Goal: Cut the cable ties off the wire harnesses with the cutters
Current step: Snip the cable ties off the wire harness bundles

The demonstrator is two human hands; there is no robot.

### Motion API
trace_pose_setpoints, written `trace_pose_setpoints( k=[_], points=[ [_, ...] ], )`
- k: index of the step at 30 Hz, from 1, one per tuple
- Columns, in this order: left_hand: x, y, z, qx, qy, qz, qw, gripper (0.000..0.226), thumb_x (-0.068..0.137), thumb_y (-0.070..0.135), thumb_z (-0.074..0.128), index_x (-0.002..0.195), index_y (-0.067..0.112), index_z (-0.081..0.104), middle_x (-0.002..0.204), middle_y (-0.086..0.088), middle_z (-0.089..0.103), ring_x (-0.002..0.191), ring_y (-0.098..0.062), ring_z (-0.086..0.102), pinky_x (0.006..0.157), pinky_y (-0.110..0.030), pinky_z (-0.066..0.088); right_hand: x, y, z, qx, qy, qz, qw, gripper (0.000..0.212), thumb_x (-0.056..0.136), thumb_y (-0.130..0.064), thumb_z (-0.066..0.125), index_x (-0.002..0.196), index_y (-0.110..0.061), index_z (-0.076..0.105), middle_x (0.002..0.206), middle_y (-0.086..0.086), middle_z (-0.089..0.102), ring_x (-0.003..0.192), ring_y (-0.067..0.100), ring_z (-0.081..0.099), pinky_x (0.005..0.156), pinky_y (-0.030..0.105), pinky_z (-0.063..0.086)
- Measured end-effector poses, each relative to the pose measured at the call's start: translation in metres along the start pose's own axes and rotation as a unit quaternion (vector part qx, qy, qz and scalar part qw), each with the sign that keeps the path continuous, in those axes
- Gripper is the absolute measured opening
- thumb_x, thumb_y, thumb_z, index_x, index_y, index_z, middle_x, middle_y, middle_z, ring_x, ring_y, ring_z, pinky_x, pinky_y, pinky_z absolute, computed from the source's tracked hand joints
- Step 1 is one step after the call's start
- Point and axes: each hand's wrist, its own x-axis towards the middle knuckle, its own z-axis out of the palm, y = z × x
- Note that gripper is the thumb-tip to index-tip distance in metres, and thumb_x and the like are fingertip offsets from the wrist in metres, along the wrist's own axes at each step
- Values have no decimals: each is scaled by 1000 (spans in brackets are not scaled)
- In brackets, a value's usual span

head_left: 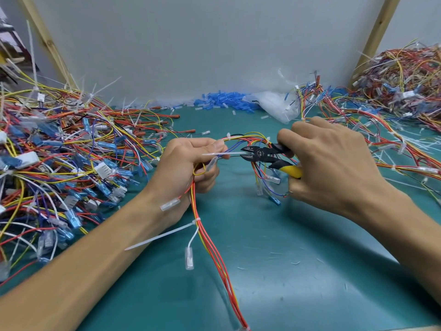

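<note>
**Cutters at a cable tie, harness held in left hand**

Left hand [191, 161]: forearm enters from the lower left and lies diagonally across the green mat [298, 259]. The hand is raised above the mat, fingers curled closed around a wire harness [210, 244] of red, orange and yellow wires. Thumb and forefinger pinch the bundle near the cutting point. The harness trails from under the fist toward the bottom edge of the view.

Right hand [334, 163]: forearm enters from the right edge, back of the hand uppermost, wrist bent slightly inward. The fingers are wrapped closed around the yellow-and-black handles of the cutters [265, 156]. The cutter jaws point left and stand slightly apart around the white cable tie [223, 153], whose tail projects leftward across the left-hand fingers (whether the blades touch the tie cannot be told).

A second cable tie [162, 235] remains on the hanging part of the harness, below the left wrist, its tail pointing lower left.

Surroundings: a large heap of harnesses [55, 158] lies on the left of the mat, another heap [393, 91] at the far right. Loose blue terminal sleeves [222, 101] lie against the back wall, beside a clear plastic bag [279, 106].
</note>
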Motion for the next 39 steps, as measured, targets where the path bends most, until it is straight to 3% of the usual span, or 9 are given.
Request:
trace_pose_setpoints(
  k=[2,7,10,13,17,23,28,33,39],
  points=[
    [0,1,1,6,1,3,1000,26,80,25,67,76,-1,65,43,1,23,35,-9,18,46,-22,10,0,-1,0,8,-3,14,1000,24,73,-34,69,87,-22,53,75,-3,54,73,34,53,57,34,28],
    [1,1,-1,48,16,17,999,25,94,21,63,78,4,70,42,-1,27,36,-10,18,45,-18,14,1,0,1,199,-14,77,977,16,61,-24,49,70,-13,41,54,9,37,59,37,34,51,46,28],
    [0,-2,2,77,38,55,995,14,102,10,58,100,7,72,48,1,33,36,-10,29,38,-13,27,2,-5,0,360,-67,100,925,21,52,-20,56,68,-8,51,62,20,49,58,22,31,50,45,31],
    [-3,0,3,136,-4,103,985,38,103,2,54,131,26,64,62,-8,46,49,-19,40,42,-17,33,2,-6,-5,489,-173,98,850,21,48,-12,59,68,-7,56,63,15,57,54,19,42,47,29,31],
    [-5,5,1,182,-64,100,976,42,94,19,58,133,31,66,93,-19,59,57,-16,45,49,-25,39,0,-1,-7,551,-229,94,797,24,48,-4,59,72,-1,58,58,4,50,49,19,39,42,23,30],
    [-8,3,8,226,-81,132,962,37,92,27,69,128,29,60,119,9,67,100,-14,66,75,-29,57,1,-2,-10,563,-245,62,787,23,47,-3,59,53,-25,58,56,5,41,50,19,33,43,23,29],
    [-9,4,8,159,-131,139,969,39,86,7,76,122,9,59,123,-11,72,110,-24,69,98,-28,53,0,0,-15,544,-280,15,791,20,46,-8,60,58,-24,62,60,22,44,52,21,35,46,29,28],
    [-8,2,10,194,-64,217,955,37,67,9,91,94,11,66,93,-4,74,81,-15,70,82,-20,52,-2,4,-12,544,-279,-2,791,18,47,-5,59,61,-17,59,57,-5,49,52,15,36,46,25,29],
    [-4,-1,10,212,8,271,939,31,69,14,94,77,12,65,72,-1,75,63,-13,71,62,-23,55,0,6,-9,528,-225,34,818,13,55,-9,60,67,-3,60,57,11,51,52,16,46,50,25,35]
  ],
)
